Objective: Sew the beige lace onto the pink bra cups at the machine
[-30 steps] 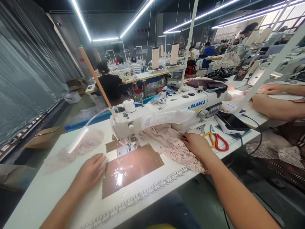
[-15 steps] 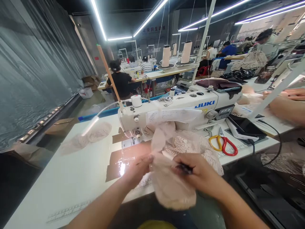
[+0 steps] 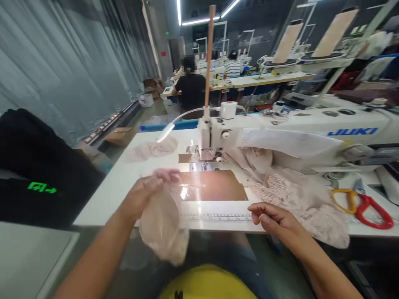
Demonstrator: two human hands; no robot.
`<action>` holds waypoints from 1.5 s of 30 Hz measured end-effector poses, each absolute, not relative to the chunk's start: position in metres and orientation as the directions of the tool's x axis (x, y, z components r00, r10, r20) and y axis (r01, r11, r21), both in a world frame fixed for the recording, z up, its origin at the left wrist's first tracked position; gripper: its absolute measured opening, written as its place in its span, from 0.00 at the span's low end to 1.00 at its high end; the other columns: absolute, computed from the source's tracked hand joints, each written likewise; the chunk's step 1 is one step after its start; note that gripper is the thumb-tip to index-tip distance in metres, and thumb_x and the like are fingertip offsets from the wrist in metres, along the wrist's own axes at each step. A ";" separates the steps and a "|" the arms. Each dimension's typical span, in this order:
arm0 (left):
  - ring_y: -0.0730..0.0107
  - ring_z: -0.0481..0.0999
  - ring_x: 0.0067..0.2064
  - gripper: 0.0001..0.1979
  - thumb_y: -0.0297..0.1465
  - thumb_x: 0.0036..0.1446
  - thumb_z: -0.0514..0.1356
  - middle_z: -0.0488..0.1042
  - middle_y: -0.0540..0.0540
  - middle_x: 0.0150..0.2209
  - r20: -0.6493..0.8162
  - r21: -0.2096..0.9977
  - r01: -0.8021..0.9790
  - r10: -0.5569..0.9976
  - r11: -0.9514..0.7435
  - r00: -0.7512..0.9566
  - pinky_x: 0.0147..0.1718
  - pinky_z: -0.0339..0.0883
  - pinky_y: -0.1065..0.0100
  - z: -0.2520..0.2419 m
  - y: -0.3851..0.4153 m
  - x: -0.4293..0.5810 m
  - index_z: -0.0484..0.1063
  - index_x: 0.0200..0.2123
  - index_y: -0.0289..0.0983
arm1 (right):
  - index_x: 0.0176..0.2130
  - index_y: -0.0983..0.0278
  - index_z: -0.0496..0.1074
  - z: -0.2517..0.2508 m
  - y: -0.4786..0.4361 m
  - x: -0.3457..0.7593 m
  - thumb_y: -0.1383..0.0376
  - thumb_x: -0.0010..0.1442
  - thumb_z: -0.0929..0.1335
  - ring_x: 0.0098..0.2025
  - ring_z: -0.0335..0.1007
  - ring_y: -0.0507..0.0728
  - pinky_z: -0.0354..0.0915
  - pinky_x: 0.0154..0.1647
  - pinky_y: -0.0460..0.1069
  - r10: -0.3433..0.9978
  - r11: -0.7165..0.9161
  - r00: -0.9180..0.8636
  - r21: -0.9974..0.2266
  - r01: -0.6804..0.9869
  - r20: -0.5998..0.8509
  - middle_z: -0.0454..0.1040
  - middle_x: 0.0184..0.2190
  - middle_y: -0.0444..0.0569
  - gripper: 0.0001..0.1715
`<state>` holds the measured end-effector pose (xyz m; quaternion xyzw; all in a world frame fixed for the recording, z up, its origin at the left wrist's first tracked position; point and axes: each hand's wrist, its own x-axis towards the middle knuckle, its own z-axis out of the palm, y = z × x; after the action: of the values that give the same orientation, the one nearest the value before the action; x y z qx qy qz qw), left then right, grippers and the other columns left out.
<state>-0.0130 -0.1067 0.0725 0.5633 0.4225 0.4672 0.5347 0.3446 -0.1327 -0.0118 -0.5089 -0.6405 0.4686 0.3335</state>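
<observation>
Two bare hands at the near edge of the white desk [image 3: 118, 187]. Left hand [image 3: 146, 193] raised a little above that edge, with fingers pinched shut on a pale fabric piece [image 3: 163, 232]. Thin and half see-through, hanging down from the grip in front of the desk edge, left of the middle. Right hand [image 3: 274, 218] low at the near edge, with fingers loosely curled, half open, nothing seen in them. Touching the ruler strip [image 3: 218, 216] or just over it, cannot tell which. Just right of this hand, a lace pile [image 3: 296, 193] spread on the desk and reaching under the white sewing machine [image 3: 280, 122]. Between the hands and farther, a shiny brown sheet [image 3: 215, 185] flat below the needle. At right, scissors [image 3: 364, 205] with yellow and red handles. Far behind, a seated person [image 3: 190, 89] in a black shirt.
</observation>
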 end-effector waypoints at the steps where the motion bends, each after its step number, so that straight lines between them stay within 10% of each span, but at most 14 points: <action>1: 0.56 0.68 0.55 0.13 0.42 0.55 0.59 0.69 0.44 0.55 0.113 0.983 0.124 0.979 -0.134 0.167 0.54 0.61 0.61 0.075 -0.101 -0.026 0.72 0.34 0.37 | 0.43 0.62 0.73 -0.013 -0.130 0.339 0.47 0.58 0.64 0.29 0.64 0.53 0.61 0.28 0.47 0.959 0.054 -0.282 -0.952 0.301 -0.035 0.70 0.29 0.47 0.24; 5: 0.52 0.68 0.54 0.17 0.42 0.53 0.60 0.73 0.41 0.49 -0.141 0.865 0.500 0.947 -0.023 0.288 0.54 0.60 0.58 0.063 -0.085 -0.062 0.74 0.39 0.35 | 0.48 0.63 0.69 -0.009 -0.119 0.304 0.42 0.59 0.58 0.22 0.55 0.50 0.54 0.21 0.46 0.930 -0.007 -0.356 -0.974 0.228 -0.090 0.66 0.28 0.46 0.32; 14: 0.56 0.72 0.48 0.38 0.37 0.45 0.68 0.75 0.46 0.39 -0.195 0.936 0.353 0.839 0.003 0.508 0.49 0.63 0.60 0.033 -0.100 -0.056 0.62 0.60 0.36 | 0.47 0.64 0.70 0.019 -0.101 0.199 0.47 0.60 0.62 0.26 0.57 0.50 0.54 0.24 0.45 0.751 0.064 -0.646 -0.959 0.277 -0.136 0.64 0.27 0.44 0.26; 21: 0.58 0.74 0.47 0.22 0.34 0.46 0.67 0.76 0.43 0.43 -0.133 0.981 0.192 0.754 0.009 0.643 0.47 0.66 0.64 0.034 -0.106 -0.053 0.73 0.45 0.34 | 0.38 0.65 0.73 0.021 -0.096 0.154 0.47 0.57 0.65 0.27 0.58 0.51 0.56 0.27 0.47 0.728 0.076 -0.684 -0.986 0.146 -0.045 0.64 0.24 0.43 0.24; 26: 0.60 0.75 0.36 0.20 0.41 0.44 0.68 0.76 0.45 0.31 -0.284 0.916 0.400 0.771 0.041 0.570 0.33 0.68 0.68 0.026 -0.105 -0.055 0.76 0.36 0.31 | 0.26 0.64 0.70 0.015 -0.093 0.144 0.49 0.58 0.65 0.27 0.59 0.51 0.57 0.29 0.47 0.727 0.166 -0.684 -0.980 0.105 0.050 0.64 0.24 0.44 0.22; 31: 0.58 0.66 0.56 0.31 0.36 0.44 0.68 0.69 0.45 0.53 -0.133 0.906 0.381 0.730 -0.185 0.671 0.50 0.62 0.66 0.042 -0.099 -0.063 0.68 0.53 0.39 | 0.33 0.64 0.74 0.010 -0.093 0.156 0.50 0.60 0.63 0.24 0.62 0.52 0.58 0.26 0.46 0.786 0.247 -0.614 -0.947 0.205 0.072 0.67 0.21 0.43 0.21; 37: 0.60 0.74 0.36 0.15 0.36 0.46 0.63 0.74 0.48 0.31 -0.329 0.517 0.834 0.855 -0.191 0.401 0.33 0.67 0.67 0.075 -0.063 -0.121 0.74 0.38 0.35 | 0.48 0.62 0.74 -0.016 -0.082 0.239 0.54 0.63 0.60 0.44 0.73 0.63 0.67 0.42 0.55 0.871 0.491 -0.428 -0.482 0.726 0.241 0.77 0.43 0.53 0.23; 41: 0.43 0.66 0.55 0.32 0.34 0.48 0.60 0.68 0.33 0.54 -0.064 0.295 0.949 0.988 -0.113 0.138 0.51 0.61 0.52 0.075 -0.048 -0.139 0.62 0.57 0.30 | 0.43 0.71 0.76 -0.045 -0.068 0.301 0.59 0.64 0.56 0.38 0.71 0.66 0.65 0.40 0.60 0.858 0.405 -0.366 -0.036 0.913 0.361 0.75 0.37 0.61 0.26; 45: 0.43 0.38 0.68 0.47 0.40 0.44 0.65 0.39 0.41 0.69 -0.124 0.295 0.911 0.933 -0.290 0.337 0.61 0.44 0.48 0.051 -0.076 -0.112 0.49 0.65 0.42 | 0.44 0.72 0.75 -0.051 -0.070 0.321 0.61 0.64 0.56 0.43 0.70 0.67 0.63 0.47 0.62 0.795 0.398 -0.363 0.034 0.917 0.486 0.74 0.40 0.63 0.25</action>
<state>-0.1120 -0.0758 0.0505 0.8022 0.5746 0.0360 0.1580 0.3207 -0.0704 -0.0507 -0.5272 -0.8116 -0.1515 0.2010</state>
